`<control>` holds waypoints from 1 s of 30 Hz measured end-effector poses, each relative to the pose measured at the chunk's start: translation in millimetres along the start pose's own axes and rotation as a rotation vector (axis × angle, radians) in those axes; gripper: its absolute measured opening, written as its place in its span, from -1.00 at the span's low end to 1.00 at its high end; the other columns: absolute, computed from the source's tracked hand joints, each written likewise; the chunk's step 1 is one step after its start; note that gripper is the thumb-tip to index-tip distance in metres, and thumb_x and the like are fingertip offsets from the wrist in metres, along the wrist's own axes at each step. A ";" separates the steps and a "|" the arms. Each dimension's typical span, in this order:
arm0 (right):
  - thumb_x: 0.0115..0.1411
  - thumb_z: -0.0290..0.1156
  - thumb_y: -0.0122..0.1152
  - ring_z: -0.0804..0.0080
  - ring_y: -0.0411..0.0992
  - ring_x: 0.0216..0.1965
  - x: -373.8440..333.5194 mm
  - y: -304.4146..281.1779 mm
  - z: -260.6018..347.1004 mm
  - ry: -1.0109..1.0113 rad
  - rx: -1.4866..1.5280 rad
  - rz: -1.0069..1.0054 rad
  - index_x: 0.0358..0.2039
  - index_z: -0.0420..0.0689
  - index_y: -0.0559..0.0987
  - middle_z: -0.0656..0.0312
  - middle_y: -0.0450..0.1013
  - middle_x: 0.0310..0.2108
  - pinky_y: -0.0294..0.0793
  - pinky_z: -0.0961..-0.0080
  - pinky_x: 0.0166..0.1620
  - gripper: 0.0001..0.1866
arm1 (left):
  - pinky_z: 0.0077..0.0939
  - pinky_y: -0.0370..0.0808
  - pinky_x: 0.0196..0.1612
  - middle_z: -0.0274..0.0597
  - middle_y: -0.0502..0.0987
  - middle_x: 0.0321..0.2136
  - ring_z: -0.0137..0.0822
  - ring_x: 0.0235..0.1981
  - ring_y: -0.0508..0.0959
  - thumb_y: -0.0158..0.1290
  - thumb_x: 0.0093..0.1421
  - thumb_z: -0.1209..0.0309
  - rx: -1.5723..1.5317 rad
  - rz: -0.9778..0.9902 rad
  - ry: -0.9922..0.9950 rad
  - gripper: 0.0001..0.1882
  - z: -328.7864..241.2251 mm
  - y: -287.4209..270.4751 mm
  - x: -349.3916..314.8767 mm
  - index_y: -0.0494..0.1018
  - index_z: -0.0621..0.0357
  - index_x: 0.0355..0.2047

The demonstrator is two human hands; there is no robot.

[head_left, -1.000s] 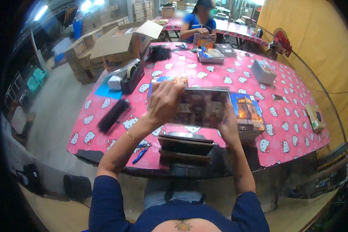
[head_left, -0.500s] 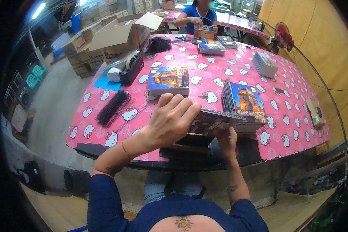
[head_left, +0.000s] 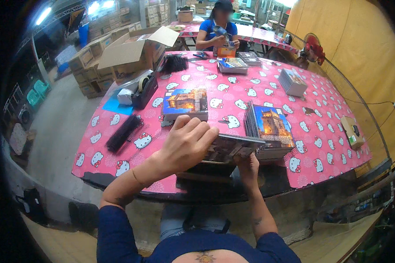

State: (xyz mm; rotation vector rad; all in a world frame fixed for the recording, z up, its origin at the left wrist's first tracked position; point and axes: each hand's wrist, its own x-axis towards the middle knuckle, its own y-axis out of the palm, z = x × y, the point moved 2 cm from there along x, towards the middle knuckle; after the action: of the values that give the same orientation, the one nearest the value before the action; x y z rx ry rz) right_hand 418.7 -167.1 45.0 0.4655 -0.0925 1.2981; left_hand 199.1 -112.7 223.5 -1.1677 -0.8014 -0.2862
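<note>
My left hand (head_left: 186, 142) is closed over the left end of a notebook (head_left: 235, 147), fingers curled over its upper edge. From below, my right hand (head_left: 247, 168) grips the same notebook, thumb against its dark printed face. The notebook is held tilted above the table's near edge, over a dark fixture (head_left: 206, 182) that my arms partly hide. Just beyond my left hand lies a stack of printed covers and pages (head_left: 185, 101) showing a lit tower. To the right of the notebook stands a stack of spiral-bound notebooks (head_left: 272, 127) with similar covers.
Black wire spirals (head_left: 123, 133) lie left, near a tape dispenser (head_left: 145, 91). Farther off are more spirals (head_left: 174, 63), an open carton (head_left: 131, 52) and notebook stacks (head_left: 292, 82). A small box (head_left: 352, 133) sits right, a fan (head_left: 312, 48) behind. A co-worker (head_left: 217, 33) sits opposite.
The view has tilted and shifted slightly. Both my hands keep their grip on the notebook, with little other movement. The co-worker now holds up a greyish-blue thing over the books.
</note>
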 end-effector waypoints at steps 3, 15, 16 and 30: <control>0.28 -0.55 0.23 0.59 0.42 -0.07 6.3 5.9 10.6 -0.020 -0.058 0.020 0.05 -0.21 0.50 0.31 0.53 -0.07 0.39 0.54 0.03 -0.68 | -0.31 0.28 -0.17 -0.28 0.49 -0.40 -0.27 -0.38 0.48 0.13 0.02 0.55 0.004 -0.023 -0.013 -0.67 2.7 5.4 -4.0 0.46 0.11 -0.15; 0.28 -0.52 0.23 0.44 0.39 0.10 -12.3 -7.1 -16.7 0.055 -0.109 0.067 0.17 -0.20 0.40 0.20 0.42 0.11 0.30 0.44 0.20 -0.55 | -0.23 0.29 -0.05 -0.27 0.51 -0.35 -0.27 -0.29 0.49 0.11 0.10 0.40 0.056 0.179 0.053 -0.70 -3.3 11.9 -11.1 0.47 0.15 -0.13; 0.27 -0.51 0.23 0.41 0.38 0.11 -13.9 -0.9 -12.8 0.065 -0.080 0.063 0.21 -0.20 0.36 0.17 0.40 0.14 0.29 0.42 0.22 -0.50 | -0.19 0.29 0.01 -0.25 0.52 -0.33 -0.26 -0.25 0.50 0.11 0.12 0.36 0.069 0.215 0.034 -0.70 -0.7 19.7 -23.8 0.47 0.15 -0.12; 0.22 -0.46 0.31 0.41 0.38 0.09 -16.0 31.7 -26.5 0.108 -0.268 0.127 0.10 -0.19 0.39 0.12 0.45 0.05 0.32 0.44 0.17 -0.54 | -0.08 0.04 0.37 0.28 0.22 0.28 0.11 0.34 0.19 -0.06 0.39 0.19 -0.903 -0.473 -1.205 -0.42 -39.5 72.7 -154.4 0.24 0.37 0.26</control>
State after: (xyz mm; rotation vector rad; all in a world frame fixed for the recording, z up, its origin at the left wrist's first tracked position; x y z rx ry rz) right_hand 379.3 -165.4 24.8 0.1622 -0.2051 1.4088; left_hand 150.5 -149.6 59.3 -2.0101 -2.1637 -0.3309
